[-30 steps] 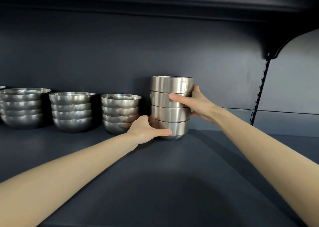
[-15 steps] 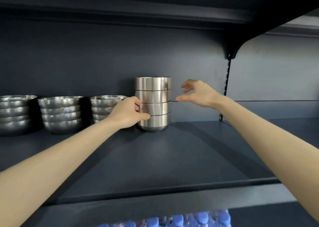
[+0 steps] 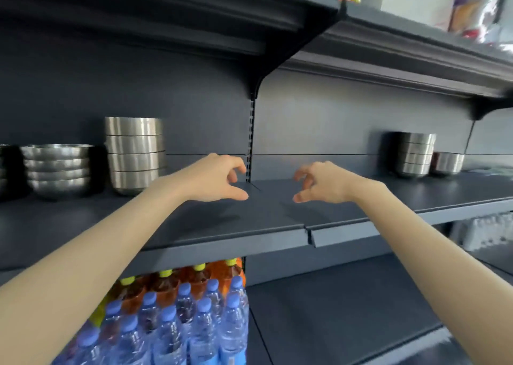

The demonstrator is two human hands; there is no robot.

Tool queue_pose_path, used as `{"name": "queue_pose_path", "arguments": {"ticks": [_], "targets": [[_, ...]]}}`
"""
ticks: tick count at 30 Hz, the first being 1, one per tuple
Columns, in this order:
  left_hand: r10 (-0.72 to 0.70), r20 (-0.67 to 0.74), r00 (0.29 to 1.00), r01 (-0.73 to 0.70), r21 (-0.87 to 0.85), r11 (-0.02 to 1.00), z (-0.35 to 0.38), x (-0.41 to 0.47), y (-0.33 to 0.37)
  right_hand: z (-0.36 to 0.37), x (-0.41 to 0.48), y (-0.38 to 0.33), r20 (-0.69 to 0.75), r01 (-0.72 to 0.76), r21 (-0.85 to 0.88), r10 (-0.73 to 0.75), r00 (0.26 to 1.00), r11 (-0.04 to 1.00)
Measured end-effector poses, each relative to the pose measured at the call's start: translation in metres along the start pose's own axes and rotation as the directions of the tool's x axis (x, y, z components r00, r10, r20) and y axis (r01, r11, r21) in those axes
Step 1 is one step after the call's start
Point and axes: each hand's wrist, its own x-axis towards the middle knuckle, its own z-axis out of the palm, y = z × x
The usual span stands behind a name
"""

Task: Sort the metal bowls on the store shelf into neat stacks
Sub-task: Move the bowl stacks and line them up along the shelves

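Two hands hang empty at mid-frame above the shelf (image 3: 222, 225): the left hand (image 3: 219, 180) and right hand (image 3: 322, 182) face each other, fingers loosely curled and apart from the thumbs, gripping nothing; the bowls sit in groups along the shelf's back: a low stack (image 3: 57, 170) of rounded bowls at the far left, a tall stack (image 3: 134, 153) of straight-walled ones just beside it, and at the right of the frame a right stack (image 3: 415, 153) with a lone bowl (image 3: 447, 163) just beside it, whether touching I cannot tell; that lone bowl looks like the piece left to sort; the steel is likely light, stiff and slick, so it wants a grip around the wall below the rim, or two palms on opposite sides for a whole stack, lowered squarely lest it clatter or jam askew; bottles (image 3: 180, 323) fill the lower left.
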Motion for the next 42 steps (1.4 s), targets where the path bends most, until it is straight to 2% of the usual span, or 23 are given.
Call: {"name": "queue_pose_path", "arguments": {"ticks": [9, 19, 24, 31, 34, 42], "targets": [[0.220, 0.102, 0.970, -0.220, -0.009, 0.975, 0.085, 0.046, 0.188, -0.046, -0.140, 0.169, -0.004, -0.198, -0.058, 0.198, 0.980, 0.979], [0.366, 0.162, 0.917, -0.375, 0.031, 0.927, 0.144, 0.138, 0.313, -0.088, -0.193, 0.312, -0.057, -0.366, -0.002, 0.365, 0.929, 0.931], [0.387, 0.134, 0.912, -0.397, 0.060, 0.916, 0.171, 0.207, 0.346, -0.101, -0.173, 0.379, -0.090, -0.384, -0.056, 0.379, 0.921, 0.922], [0.363, 0.145, 0.920, -0.378, 0.095, 0.921, 0.209, 0.317, 0.376, -0.121, -0.097, 0.477, -0.087, -0.375, -0.109, 0.367, 0.926, 0.920], [0.349, 0.123, 0.929, -0.361, 0.099, 0.927, 0.219, 0.359, 0.386, -0.132, -0.062, 0.509, -0.134, -0.349, -0.090, 0.336, 0.932, 0.933], [0.257, 0.112, 0.960, -0.269, 0.111, 0.957, 0.244, 0.444, 0.396, -0.135, 0.021, 0.588, -0.122, -0.272, -0.041, 0.265, 0.956, 0.961]]}}
